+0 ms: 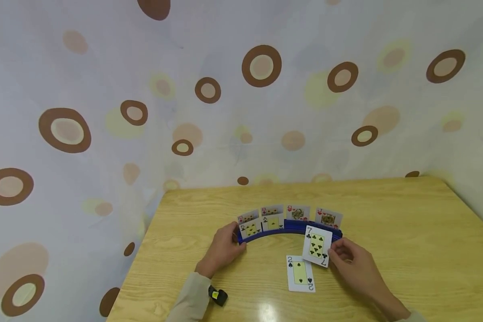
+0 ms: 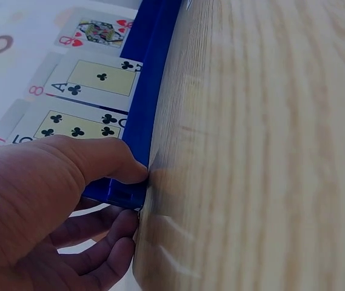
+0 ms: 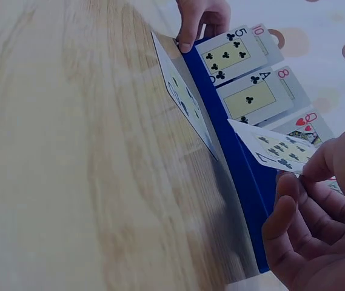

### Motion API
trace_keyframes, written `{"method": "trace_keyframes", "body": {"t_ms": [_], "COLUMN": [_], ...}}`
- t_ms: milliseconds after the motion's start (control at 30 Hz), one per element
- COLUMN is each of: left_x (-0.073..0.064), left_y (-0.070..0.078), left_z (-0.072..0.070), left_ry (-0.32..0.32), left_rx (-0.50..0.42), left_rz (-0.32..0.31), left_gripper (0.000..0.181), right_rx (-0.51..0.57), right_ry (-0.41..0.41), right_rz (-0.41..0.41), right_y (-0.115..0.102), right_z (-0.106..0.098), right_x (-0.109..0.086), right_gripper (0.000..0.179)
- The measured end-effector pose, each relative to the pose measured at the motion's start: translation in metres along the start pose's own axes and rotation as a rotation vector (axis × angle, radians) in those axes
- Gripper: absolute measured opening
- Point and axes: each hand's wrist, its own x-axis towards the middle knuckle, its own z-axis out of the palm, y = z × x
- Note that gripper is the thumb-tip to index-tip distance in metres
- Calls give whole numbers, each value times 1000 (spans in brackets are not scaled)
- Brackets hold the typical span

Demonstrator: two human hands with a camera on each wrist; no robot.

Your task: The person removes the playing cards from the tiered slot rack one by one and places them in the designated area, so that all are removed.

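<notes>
A curved blue card holder stands on the table, and my left hand grips its left end, thumb on the front. My right hand pinches the seven of clubs by its right edge, in front of the holder's right part. In the holder's front row are the five of clubs and ace of clubs. Behind them a red ten and a red eight are partly hidden. Farther right stand the queen of hearts and a red jack.
The two of spades lies face up on the wooden table, its top corner overlapped by the seven in the head view. A small black object is beside the left sleeve. Behind the table hangs a patterned backdrop.
</notes>
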Motion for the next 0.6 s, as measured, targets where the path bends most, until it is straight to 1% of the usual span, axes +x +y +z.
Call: {"method": "trace_keyframes", "body": {"t_ms": [333, 600], "left_x": [-2, 0], "left_y": [-2, 0], "left_z": [0, -2], "left_ry": [-21, -13], "left_rx": [-5, 3], "left_rz": [-4, 3], "left_gripper": [34, 34], "right_rx": [-34, -67], "right_ry": [-12, -76], "right_rz": [75, 124], "right_y": [9, 17], "right_z": [-11, -20], "right_x": [-9, -9], "right_gripper": [17, 17]}}
